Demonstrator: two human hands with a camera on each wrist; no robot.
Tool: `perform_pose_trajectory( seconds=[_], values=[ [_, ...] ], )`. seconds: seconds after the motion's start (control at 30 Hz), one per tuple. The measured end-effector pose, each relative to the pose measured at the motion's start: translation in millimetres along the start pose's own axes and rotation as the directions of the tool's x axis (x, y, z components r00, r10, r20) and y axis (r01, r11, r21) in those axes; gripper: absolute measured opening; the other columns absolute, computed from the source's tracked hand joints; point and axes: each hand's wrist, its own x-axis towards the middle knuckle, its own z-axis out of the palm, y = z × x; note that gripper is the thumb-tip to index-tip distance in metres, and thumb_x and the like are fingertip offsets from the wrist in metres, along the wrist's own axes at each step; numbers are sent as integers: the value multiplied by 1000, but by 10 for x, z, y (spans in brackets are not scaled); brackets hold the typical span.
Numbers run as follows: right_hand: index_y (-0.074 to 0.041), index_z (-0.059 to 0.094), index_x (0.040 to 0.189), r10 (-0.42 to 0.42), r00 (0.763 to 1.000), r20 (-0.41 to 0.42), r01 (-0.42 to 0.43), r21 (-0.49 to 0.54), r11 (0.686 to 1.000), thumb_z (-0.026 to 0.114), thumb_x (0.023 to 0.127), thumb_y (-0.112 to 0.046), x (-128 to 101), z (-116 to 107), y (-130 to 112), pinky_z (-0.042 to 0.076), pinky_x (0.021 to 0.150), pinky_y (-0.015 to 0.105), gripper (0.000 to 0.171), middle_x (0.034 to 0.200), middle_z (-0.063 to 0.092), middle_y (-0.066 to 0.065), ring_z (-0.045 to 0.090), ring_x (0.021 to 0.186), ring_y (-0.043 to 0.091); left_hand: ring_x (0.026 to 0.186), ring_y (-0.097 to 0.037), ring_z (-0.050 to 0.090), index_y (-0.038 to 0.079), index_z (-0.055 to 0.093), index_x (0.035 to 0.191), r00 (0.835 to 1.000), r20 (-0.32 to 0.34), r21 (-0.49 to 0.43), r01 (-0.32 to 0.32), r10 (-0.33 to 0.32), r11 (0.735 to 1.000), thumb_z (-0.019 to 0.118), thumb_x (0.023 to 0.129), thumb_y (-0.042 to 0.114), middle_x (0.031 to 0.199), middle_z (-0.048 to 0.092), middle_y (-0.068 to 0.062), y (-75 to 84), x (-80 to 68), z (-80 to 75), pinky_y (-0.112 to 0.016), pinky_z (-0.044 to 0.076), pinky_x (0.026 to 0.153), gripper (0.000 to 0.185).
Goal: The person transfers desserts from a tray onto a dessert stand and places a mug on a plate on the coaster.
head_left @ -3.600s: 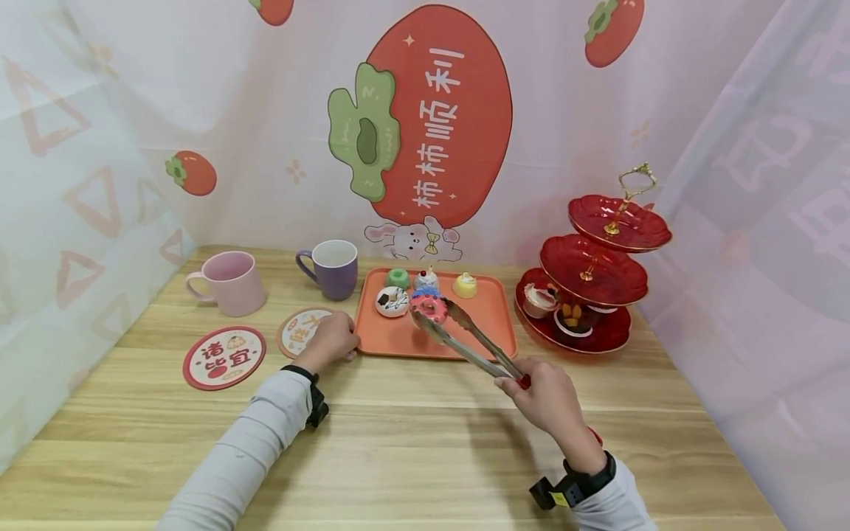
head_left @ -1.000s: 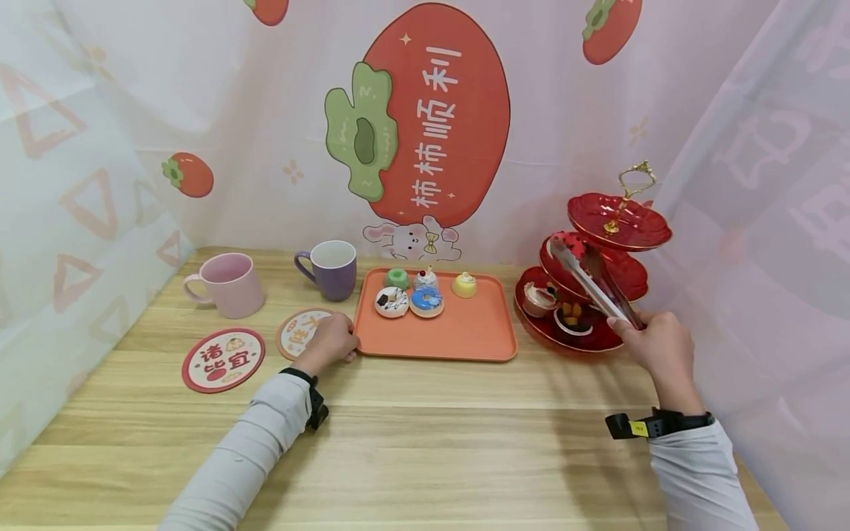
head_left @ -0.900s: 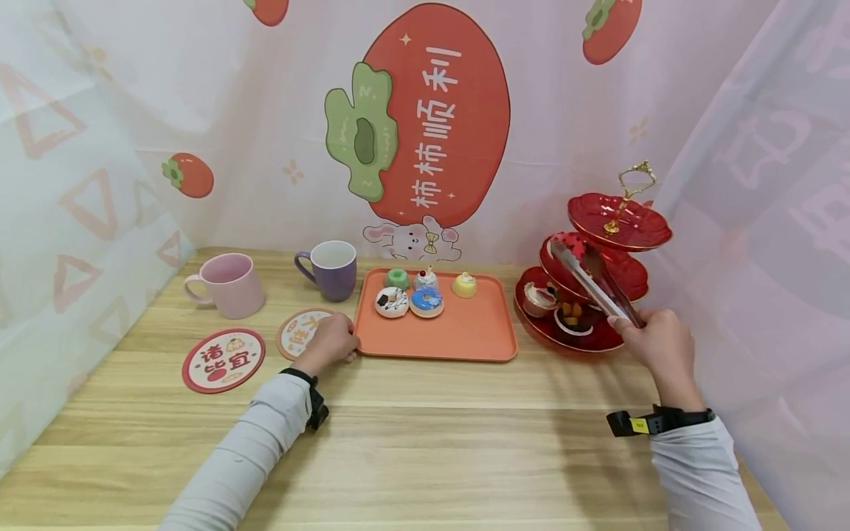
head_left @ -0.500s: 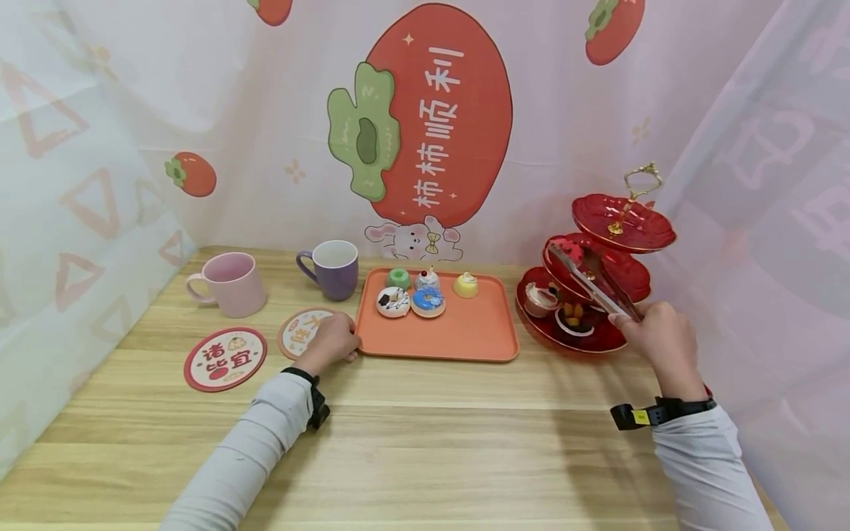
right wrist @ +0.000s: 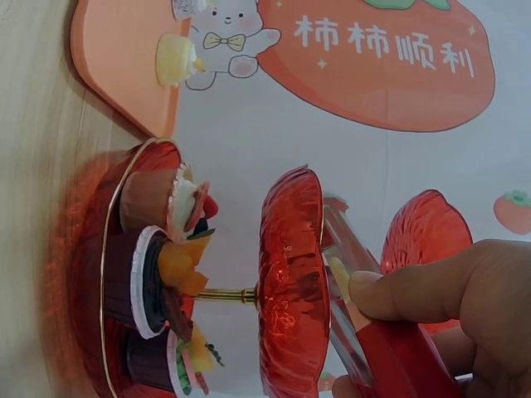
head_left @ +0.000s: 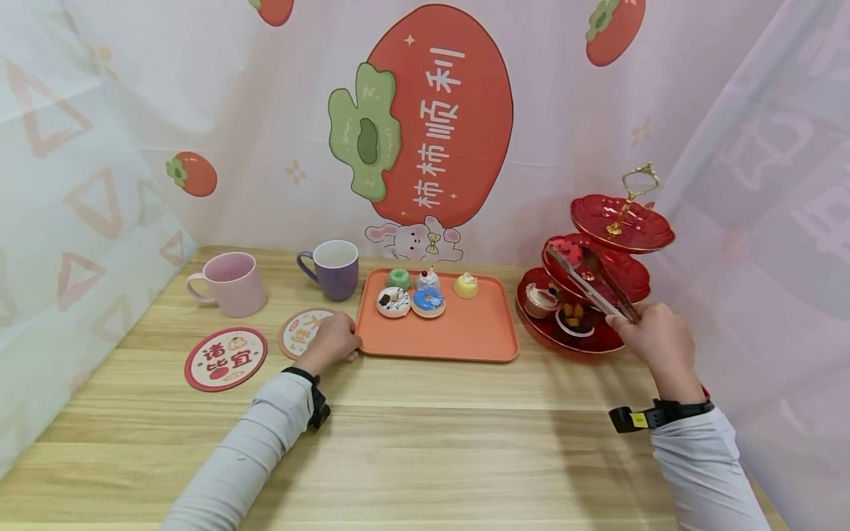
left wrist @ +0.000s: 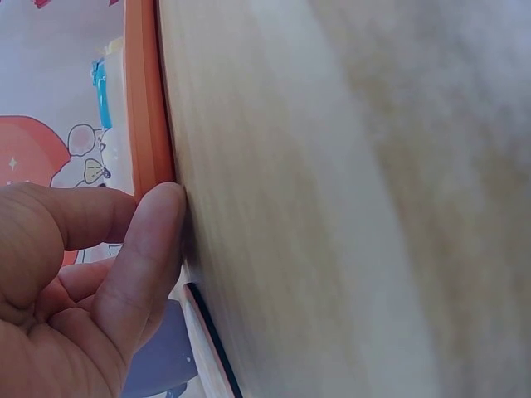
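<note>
My left hand (head_left: 332, 341) pinches the near left corner of an orange tray (head_left: 465, 343) between thumb and fingers, as the left wrist view shows. In my right hand (head_left: 660, 341) are metal tongs (head_left: 600, 299) with red grips. Their arms reach over the middle tier of a red three-tier cake stand (head_left: 624, 276), one tip on each side of a pink-red doughnut (head_left: 567, 251). That doughnut sits at the tier's left side, partly covered by the tongs. On the tray lie a blue doughnut (head_left: 429, 301), a white doughnut (head_left: 394, 302) and several small cakes.
The stand's bottom tier holds a cream cupcake (head_left: 541, 299) and fruit-topped cups (right wrist: 149, 278); its top tier (head_left: 647, 230) overhangs the middle one. A purple mug (head_left: 337, 279), a pink mug (head_left: 237, 287) and two round coasters (head_left: 226, 359) stand left of the tray.
My right hand has carried the pink-red doughnut in the tongs from above the tray rightward to the middle tier. The tong arms have since spread slightly. My left hand stays put.
</note>
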Motion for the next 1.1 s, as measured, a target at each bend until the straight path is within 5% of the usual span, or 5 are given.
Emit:
perform_pose_trajectory(
  seconds=[0.37, 1.1],
  values=[
    [-3, 61, 77, 7, 1000, 21, -7, 9, 1000, 66, 83, -31, -23, -15, -11, 30, 42, 31, 30, 60, 50, 7, 45, 55, 26, 45, -14, 59, 8, 48, 57, 1000, 0, 8, -13, 13, 1000, 56, 81, -1, 53, 58, -7, 5, -24, -16, -23, 44, 44, 27],
    [-5, 58, 66, -8, 1000, -3, 8, 20, 1000, 66, 83, -33, -97, -38, -32, 29, 40, 32, 34, 55, 46, 5, 44, 52, 26, 45, -15, 59, 8, 46, 57, 1000, -3, -12, -15, 15, 1000, 56, 81, -1, 53, 58, -8, -15, -19, 0, -24, 45, 44, 28]
  ],
)
